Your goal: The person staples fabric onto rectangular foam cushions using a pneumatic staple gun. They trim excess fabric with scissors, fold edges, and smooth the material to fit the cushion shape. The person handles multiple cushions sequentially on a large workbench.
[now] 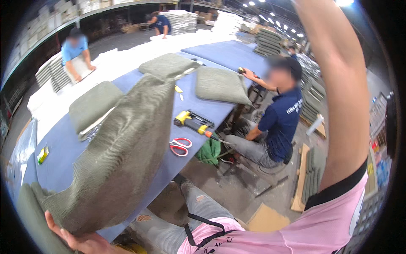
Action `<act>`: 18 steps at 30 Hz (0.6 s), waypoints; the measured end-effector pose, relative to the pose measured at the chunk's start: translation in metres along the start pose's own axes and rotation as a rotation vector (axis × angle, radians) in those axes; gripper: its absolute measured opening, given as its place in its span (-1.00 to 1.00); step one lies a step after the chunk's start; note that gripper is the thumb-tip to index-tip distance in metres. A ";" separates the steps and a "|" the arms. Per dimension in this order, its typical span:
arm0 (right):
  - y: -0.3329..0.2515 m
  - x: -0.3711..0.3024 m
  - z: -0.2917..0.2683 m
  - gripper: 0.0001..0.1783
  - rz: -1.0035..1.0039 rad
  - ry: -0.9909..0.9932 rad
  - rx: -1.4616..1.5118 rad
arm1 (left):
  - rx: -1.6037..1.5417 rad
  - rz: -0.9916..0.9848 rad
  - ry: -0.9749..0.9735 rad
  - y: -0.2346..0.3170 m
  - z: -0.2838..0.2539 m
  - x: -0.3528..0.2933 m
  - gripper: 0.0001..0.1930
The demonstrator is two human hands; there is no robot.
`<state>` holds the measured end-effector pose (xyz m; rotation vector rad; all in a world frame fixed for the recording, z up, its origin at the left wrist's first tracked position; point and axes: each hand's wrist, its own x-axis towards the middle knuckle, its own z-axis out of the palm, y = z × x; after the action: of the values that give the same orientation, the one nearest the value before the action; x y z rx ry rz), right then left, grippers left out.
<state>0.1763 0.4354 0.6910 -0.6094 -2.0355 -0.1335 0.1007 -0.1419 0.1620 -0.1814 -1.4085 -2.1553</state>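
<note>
A large grey-green ribbed fabric cushion [122,148] stands tilted up over the table, with its top corner far out over the blue surface. My left hand [86,243] grips its lower corner at the bottom left, with the thumb and a finger showing at the edge. My right arm rises along the right side and leaves the picture at the top, so the right hand is out of sight. Close beside the cushion lie red-and-white-handled scissors [180,146] and a yellow-and-black nail gun [194,122] with an air hose.
On the blue table [55,169] are more cushions [220,84], a yellow cutter [178,89] and a small yellow-green packet [42,155]. A co-worker in navy [279,114] sits at the right edge; another in light blue [75,51] works across the table. Stacked cushions [314,173] stand at right.
</note>
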 end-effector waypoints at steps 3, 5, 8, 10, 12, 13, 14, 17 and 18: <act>-0.018 -0.031 0.045 0.30 -0.078 0.057 0.024 | -0.022 0.132 -0.098 -0.007 0.001 0.001 -0.42; -0.041 -0.050 0.077 0.30 -0.141 0.073 0.068 | 0.103 0.086 0.008 -0.030 -0.022 0.021 -0.26; -0.073 -0.085 0.154 0.31 -0.215 0.030 0.142 | -0.006 0.141 -0.135 -0.009 0.005 0.006 -0.27; -0.105 -0.108 0.204 0.32 -0.255 -0.026 0.190 | -0.052 0.158 -0.199 0.003 0.012 0.003 -0.27; -0.156 -0.138 0.283 0.33 -0.338 -0.105 0.198 | -0.017 0.162 -0.170 0.007 -0.009 0.010 -0.27; -0.166 -0.165 0.295 0.35 -0.342 -0.218 0.210 | -0.026 0.169 -0.184 0.005 -0.006 0.008 -0.27; -0.167 -0.187 0.326 0.37 -0.331 -0.111 0.133 | -0.054 0.164 -0.211 0.002 0.001 0.006 -0.27; -0.191 -0.257 0.375 0.34 -0.287 -0.575 0.387 | -0.034 0.168 -0.149 0.004 0.003 0.001 -0.32; -0.198 -0.261 0.385 0.32 -0.358 -0.623 0.391 | -0.044 0.153 -0.115 0.003 -0.002 0.001 -0.34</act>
<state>-0.1129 0.2966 0.3005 -0.0241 -2.6633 0.2753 0.1021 -0.1450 0.1637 -0.4215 -1.3642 -2.0788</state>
